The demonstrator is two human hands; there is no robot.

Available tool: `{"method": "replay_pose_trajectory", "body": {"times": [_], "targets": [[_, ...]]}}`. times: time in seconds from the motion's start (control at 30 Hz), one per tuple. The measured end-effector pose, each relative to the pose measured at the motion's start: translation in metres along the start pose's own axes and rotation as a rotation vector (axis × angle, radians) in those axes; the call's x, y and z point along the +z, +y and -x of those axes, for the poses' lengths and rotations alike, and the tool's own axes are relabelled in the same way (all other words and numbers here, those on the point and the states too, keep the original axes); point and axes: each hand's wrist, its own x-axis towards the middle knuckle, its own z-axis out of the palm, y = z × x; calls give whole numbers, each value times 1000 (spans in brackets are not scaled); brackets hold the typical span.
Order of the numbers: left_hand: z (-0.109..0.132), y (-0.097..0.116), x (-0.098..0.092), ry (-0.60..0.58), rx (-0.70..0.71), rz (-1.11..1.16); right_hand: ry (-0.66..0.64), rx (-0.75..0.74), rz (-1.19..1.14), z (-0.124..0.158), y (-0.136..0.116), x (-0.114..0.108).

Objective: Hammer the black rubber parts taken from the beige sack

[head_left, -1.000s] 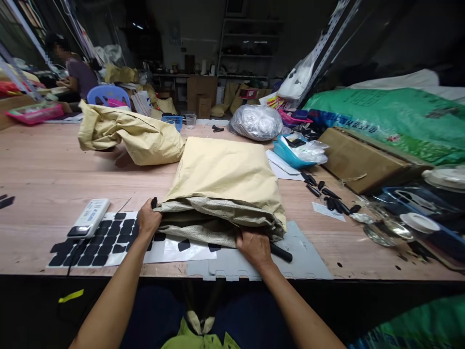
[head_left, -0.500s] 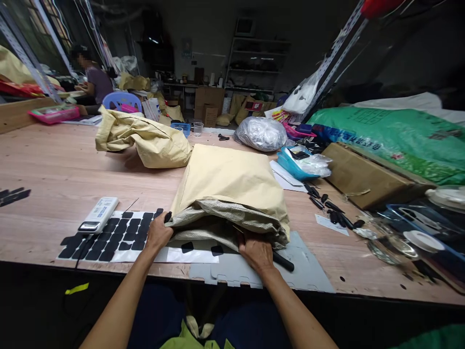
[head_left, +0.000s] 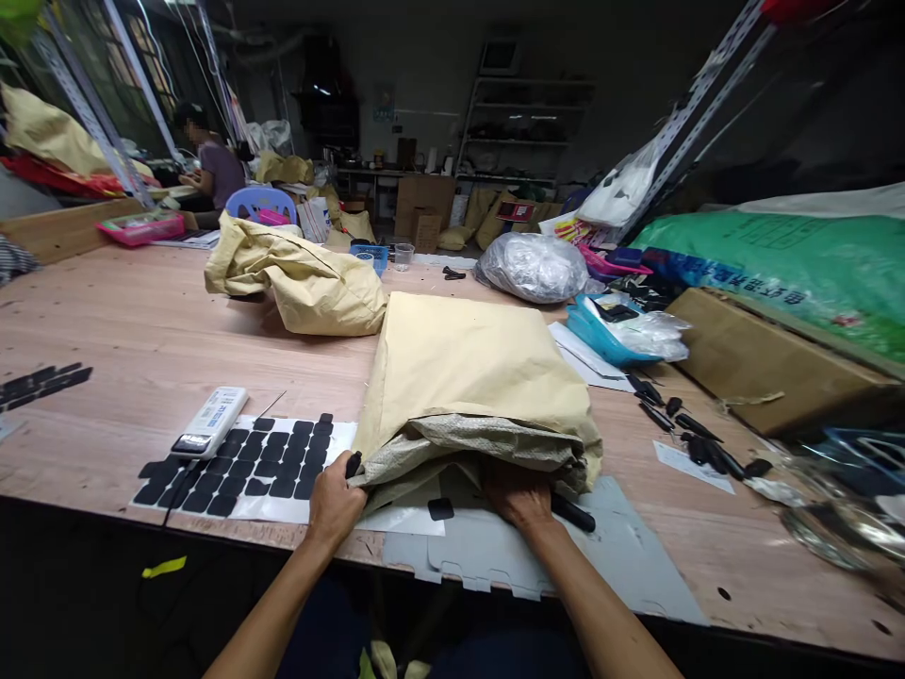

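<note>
A tan paper sack [head_left: 481, 358] with a woven grey-white lining lies on the table, its mouth facing me. My left hand [head_left: 337, 497] is closed on the left corner of that mouth. A small black piece [head_left: 353, 463] shows at its thumb; I cannot make out what it is. My right hand [head_left: 519, 492] reaches into the mouth, and its fingers are hidden inside. Just right of that wrist a black rod-like handle [head_left: 574, 514] sticks out from under the sack. Below the mouth, one black square sticker [head_left: 440, 509] sits on white backing.
To the left are a sheet of black stickers [head_left: 272, 467] and a white handheld device [head_left: 212, 422]. Another tan sack [head_left: 304, 288] lies behind. At right are black pieces [head_left: 697, 443], a blue basin [head_left: 612, 335] and a cardboard box [head_left: 770, 363]. A person [head_left: 212, 165] sits far left.
My right hand has gone deeper into the sack, hiding its fingers. The left keeps its grip on the corner. The whole view has shifted, so things appear farther right.
</note>
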Motion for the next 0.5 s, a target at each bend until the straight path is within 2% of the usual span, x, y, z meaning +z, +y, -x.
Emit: {"method": "replay_pose_trajectory", "body": {"times": [0.2,0.4,0.5], "targets": [[-5,4,-6,42,-8,-171,-7,18,-60,2,-1,-4],[-8,-6,-3,127,-27,-238,55,-55,-120,23,10,-5],[-8,-9,0,134,-30,-226,82,-38,-103,36,12,-2]]}}
